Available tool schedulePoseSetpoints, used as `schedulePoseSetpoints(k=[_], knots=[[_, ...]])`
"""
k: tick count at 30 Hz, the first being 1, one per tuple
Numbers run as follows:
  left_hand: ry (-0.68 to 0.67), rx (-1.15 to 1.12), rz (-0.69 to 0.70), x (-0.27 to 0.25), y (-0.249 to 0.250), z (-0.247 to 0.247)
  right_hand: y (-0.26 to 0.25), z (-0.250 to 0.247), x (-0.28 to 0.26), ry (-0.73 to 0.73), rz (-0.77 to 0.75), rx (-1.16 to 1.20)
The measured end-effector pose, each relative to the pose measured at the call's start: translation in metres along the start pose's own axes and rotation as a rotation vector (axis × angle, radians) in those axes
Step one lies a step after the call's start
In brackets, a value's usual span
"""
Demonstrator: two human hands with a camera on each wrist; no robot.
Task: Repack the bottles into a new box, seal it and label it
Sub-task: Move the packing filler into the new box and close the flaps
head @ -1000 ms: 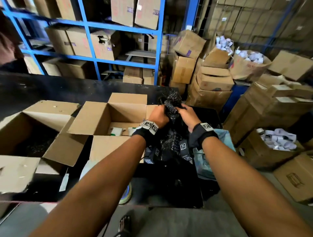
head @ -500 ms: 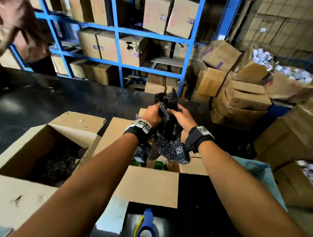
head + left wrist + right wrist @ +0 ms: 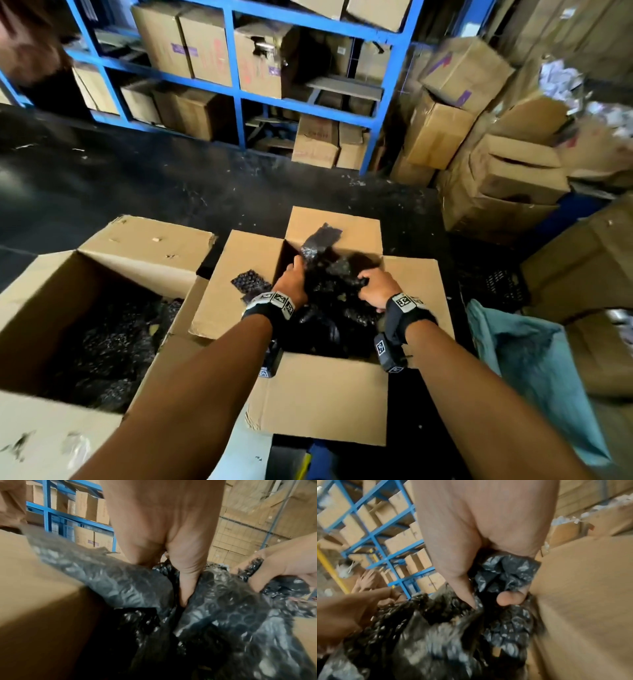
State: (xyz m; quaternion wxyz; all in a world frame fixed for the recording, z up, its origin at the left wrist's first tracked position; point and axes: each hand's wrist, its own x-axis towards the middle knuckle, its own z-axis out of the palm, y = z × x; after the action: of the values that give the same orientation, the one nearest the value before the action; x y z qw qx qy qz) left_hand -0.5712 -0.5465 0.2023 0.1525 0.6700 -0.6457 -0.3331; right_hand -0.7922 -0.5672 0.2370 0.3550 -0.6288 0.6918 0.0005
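Observation:
An open cardboard box (image 3: 325, 404) stands in front of me on the dark table. Crumpled black bubble wrap (image 3: 335, 308) fills its opening, and one strip of it lies over the far flap. My left hand (image 3: 294, 277) grips the wrap on the left side of the opening. My right hand (image 3: 368, 284) grips it on the right. In the left wrist view the left hand (image 3: 181, 588) digs its thumb into the bubble wrap (image 3: 231, 615). In the right wrist view the right hand (image 3: 491, 599) clutches a bunch of the bubble wrap (image 3: 436, 635). The wrap hides any bottles.
A second open box (image 3: 144, 246) holding more black wrap sits to the left, touching the first. A blue sack (image 3: 534, 370) hangs at the right. A blue and yellow tool (image 3: 317, 460) lies near the front edge. Blue shelving (image 3: 239, 96) and stacked cartons (image 3: 513, 171) stand behind.
Both hands have brought the bunched black bubble wrap down from above the box into its opening. The green bottle tops seen earlier are now covered.

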Motion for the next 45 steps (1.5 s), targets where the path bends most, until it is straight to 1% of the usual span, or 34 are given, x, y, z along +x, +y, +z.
schedulePoseSetpoints(k=[2, 4, 7, 9, 10, 11, 12, 13, 14, 15, 16, 18, 20, 21, 25, 28, 31, 33, 36, 39, 41, 43, 45], knots=[[-0.098, 0.078, 0.023, 0.008, -0.006, 0.007, 0.000, -0.002, 0.000, -0.093, 0.006, -0.151], [-0.149, 0.121, 0.080, 0.016, -0.010, 0.014, -0.002, 0.000, 0.003, -0.150, 0.001, -0.206], [-0.183, 0.091, 0.221, 0.021, -0.003, 0.021, -0.003, 0.005, 0.005, -0.195, -0.019, -0.079], [-0.195, 0.121, 0.289, 0.022, 0.007, 0.021, -0.003, 0.006, 0.002, -0.160, -0.062, -0.044], [-0.159, 0.204, 0.286, 0.022, 0.010, 0.020, 0.000, 0.006, 0.000, -0.137, -0.081, -0.051], [-0.089, 0.314, 0.250, 0.022, 0.012, 0.017, 0.002, 0.006, -0.002, -0.115, -0.091, -0.055], [-0.027, 0.418, 0.189, 0.021, 0.014, 0.014, 0.005, 0.006, -0.004, -0.096, -0.100, -0.055], [0.002, 0.493, 0.127, 0.019, 0.012, 0.011, 0.008, 0.007, -0.007, -0.080, -0.111, -0.052], [0.003, 0.535, 0.087, 0.017, 0.010, 0.009, 0.011, 0.008, -0.009, -0.065, -0.119, -0.049], [-0.029, 0.537, 0.066, 0.015, 0.006, 0.009, 0.013, 0.010, -0.012, -0.051, -0.118, -0.039], [-0.087, 0.490, 0.056, 0.014, 0.001, 0.010, 0.014, 0.012, -0.014, -0.035, -0.120, -0.033], [-0.245, 0.338, 0.047, 0.009, -0.005, 0.017, 0.018, 0.015, -0.021, 0.005, -0.128, -0.029], [-0.330, 0.233, 0.076, -0.001, -0.003, 0.024, 0.021, 0.017, -0.032, 0.044, -0.139, 0.001], [-0.323, 0.194, 0.101, -0.006, -0.001, 0.027, 0.023, 0.018, -0.038, 0.064, -0.146, 0.021], [-0.211, 0.082, 0.234, -0.020, 0.020, 0.037, 0.044, 0.016, -0.070, 0.181, -0.175, 0.111], [-0.186, 0.033, 0.294, -0.037, 0.042, 0.039, 0.064, 0.008, -0.100, 0.218, -0.200, 0.158], [-0.191, -0.043, 0.337, -0.071, 0.061, 0.045, 0.096, -0.001, -0.134, 0.281, -0.180, 0.216], [-0.172, -0.088, 0.370, -0.103, 0.066, 0.052, 0.123, -0.004, -0.159, 0.310, -0.166, 0.240], [-0.148, -0.180, 0.387, -0.167, 0.063, 0.071, 0.165, -0.003, -0.202, 0.336, -0.140, 0.230], [-0.155, -0.262, 0.364, -0.241, 0.045, 0.096, 0.210, 0.010, -0.238, 0.358, -0.094, 0.223], [-0.185, -0.289, 0.338, -0.293, 0.025, 0.117, 0.236, 0.024, -0.257, 0.362, -0.072, 0.235], [-0.222, -0.311, 0.285, -0.342, 0.001, 0.140, 0.260, 0.038, -0.274, 0.364, -0.048, 0.241], [-0.245, -0.256, 0.202, -0.382, -0.029, 0.164, 0.280, 0.054, -0.287, 0.358, -0.023, 0.228]])
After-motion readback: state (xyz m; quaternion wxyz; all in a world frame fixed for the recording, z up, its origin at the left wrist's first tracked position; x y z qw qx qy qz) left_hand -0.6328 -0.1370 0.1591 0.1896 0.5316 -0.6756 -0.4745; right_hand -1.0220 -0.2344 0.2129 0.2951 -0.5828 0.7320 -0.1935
